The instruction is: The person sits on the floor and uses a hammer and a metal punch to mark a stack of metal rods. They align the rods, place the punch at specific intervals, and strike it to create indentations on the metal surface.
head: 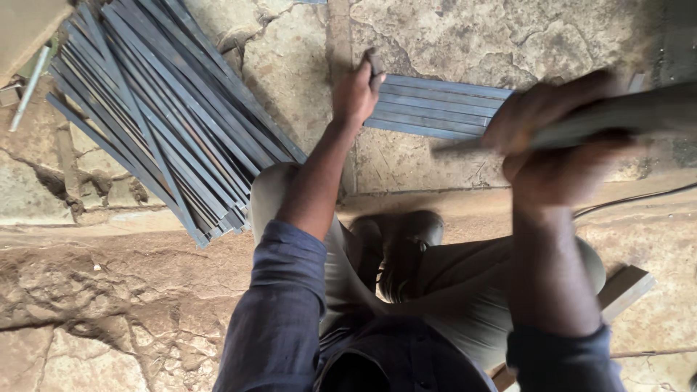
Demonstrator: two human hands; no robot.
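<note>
Your left hand rests on the near end of a small row of flat grey metal strips lying side by side on the cracked stone floor; the fingers curl over the strip ends, thumb side up, pressing rather than lifting, as far as can be told. Your right hand is closed around a single metal strip, which runs out to the right past the fingers; motion blur hides the exact grip. A large stack of strips lies well apart at upper left. A dark shoe sits between your knees.
</note>
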